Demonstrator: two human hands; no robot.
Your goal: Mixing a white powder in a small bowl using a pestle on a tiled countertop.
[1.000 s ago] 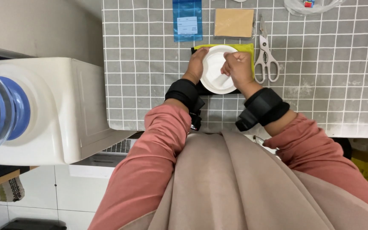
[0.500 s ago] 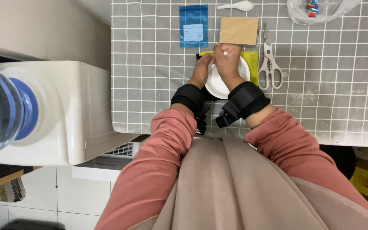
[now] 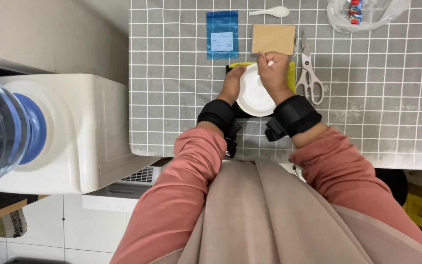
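Left hand: the left hand [image 3: 232, 84] is cupping the white bowl's [image 3: 253, 94] rim at 9 o'clock, fingers curled on it.
Right hand: the right hand [image 3: 272, 73] is pinching something small and white over the bowl's 1 o'clock edge (what it is, I cannot tell).
Bowl: sitting on a yellow mat [image 3: 292, 73], mid-table.
Progress: seemingly handling underway; bowl looking empty.
Count: one bowl, one scissors [image 3: 309, 73], one spoon [image 3: 271, 11], one blue pouch [image 3: 222, 34], one brown card [image 3: 273, 39].
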